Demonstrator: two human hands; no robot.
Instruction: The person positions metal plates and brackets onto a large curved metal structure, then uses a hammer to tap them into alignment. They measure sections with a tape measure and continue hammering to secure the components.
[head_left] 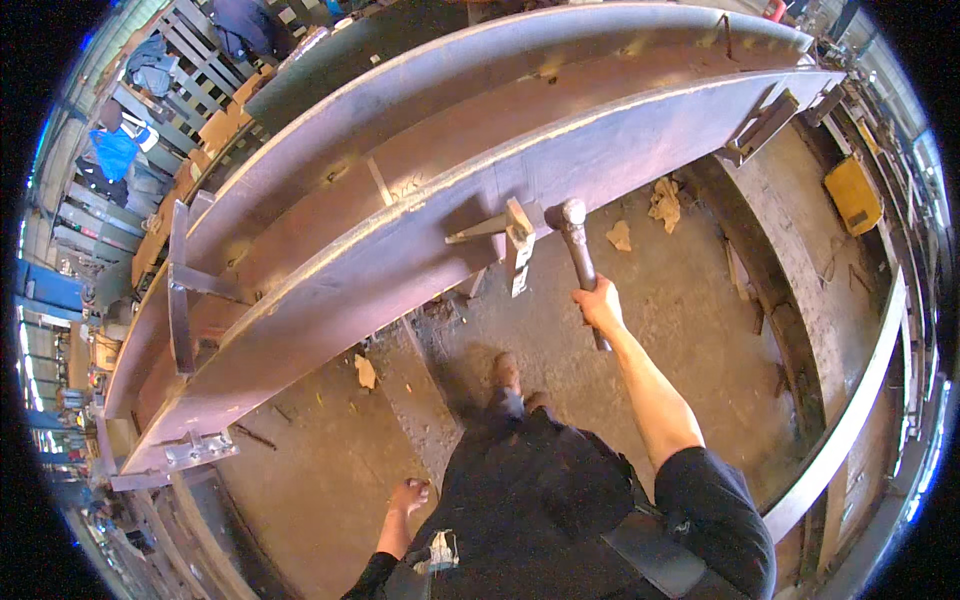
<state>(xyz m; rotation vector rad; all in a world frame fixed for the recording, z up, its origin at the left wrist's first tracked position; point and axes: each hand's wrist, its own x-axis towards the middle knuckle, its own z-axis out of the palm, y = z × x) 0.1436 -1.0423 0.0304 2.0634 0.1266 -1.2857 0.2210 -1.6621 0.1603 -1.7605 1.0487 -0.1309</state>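
Note:
My right hand (pixel 598 305) is closed around the handle of a hammer (pixel 579 250). The hammer's metal head points away from me, just right of a small steel bracket (pixel 518 245) with a pale, scraped face. That bracket sticks out from the near side plate of a long steel beam (pixel 400 245), and a gap shows between it and the hammer. Low at my left side hangs my left hand (pixel 408 495), its fingers curled in, with nothing visible in them.
More brackets stand on the beam's left end (pixel 178 280) and right end (pixel 765 128). Steel rails run along the floor, with a yellow container (pixel 854 195) at right and a pale metal bar (pixel 850 410) nearer. Torn scraps (pixel 664 203) lie on the floor. Slatted racks fill the far left.

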